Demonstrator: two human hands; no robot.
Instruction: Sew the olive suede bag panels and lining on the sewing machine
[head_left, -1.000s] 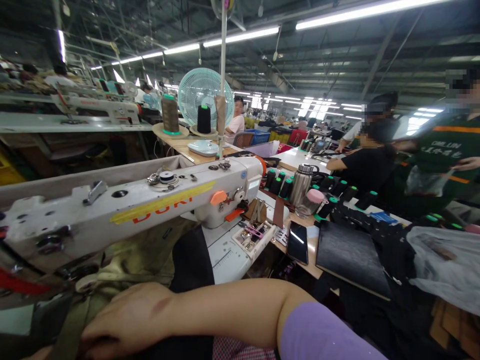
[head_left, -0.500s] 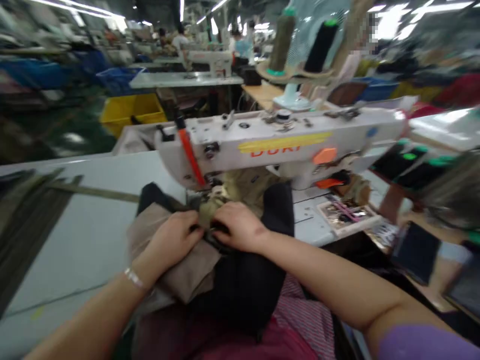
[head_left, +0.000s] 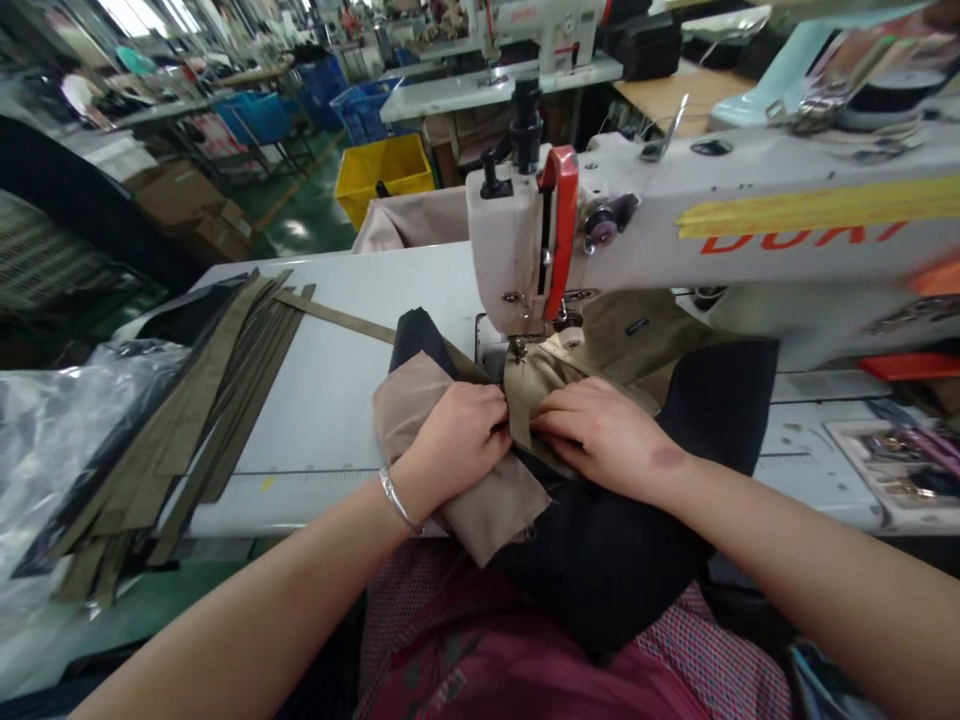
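A garment in black [head_left: 600,560] and olive cloth [head_left: 637,330] lies under the needle [head_left: 517,348] of a white sewing machine [head_left: 510,220], draping toward my lap. My left hand [head_left: 465,435] is closed on its edge just left of the needle, over a beige cloth piece [head_left: 502,510]. To the right, my right hand [head_left: 600,435] has its fingers curled on the olive cloth near the presser foot. The fingertips of both hands are partly hidden in the folds. An olive strip [head_left: 345,318] runs from the left across the table toward the needle.
A pile of olive strips [head_left: 217,420] lies on the left of the table beside clear plastic [head_left: 97,420]. Behind stands a yellow crate [head_left: 386,170]. A tray of small metal parts [head_left: 900,465] sits at the right. Another machine [head_left: 559,40] stands farther back.
My view has swung left and down, bringing the strip pile and plastic into sight. Both hands stay on the garment near the needle, with little visible movement relative to it.
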